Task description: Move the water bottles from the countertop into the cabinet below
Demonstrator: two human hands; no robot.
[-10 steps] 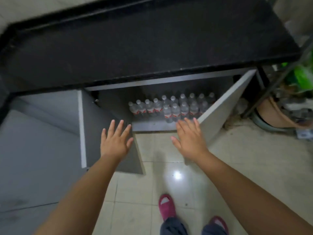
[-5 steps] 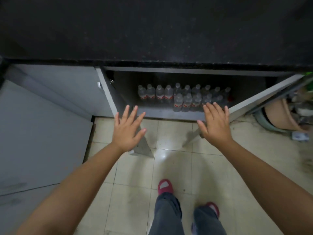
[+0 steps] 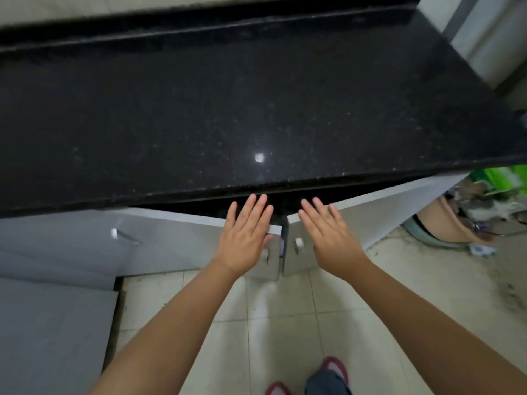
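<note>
No bottles show anywhere now. The black surface is bare as far as I can see it, and the inside of the cabinet is hidden behind its doors, so I judge the bottles are already below, though I cannot check this from here.

Both doors are almost shut. The left door and the right door meet at a narrow dark gap in the middle, each one standing out a little at its inner edge.

My left hand lies flat on the left door near its inner edge, fingers spread and straight, holding nothing. My right hand is flat on the right door in the same way, grip apart, just beside a small white knob.

What is left, I think, is only to press the two doors fully closed. The moving itself seems done.
</note>
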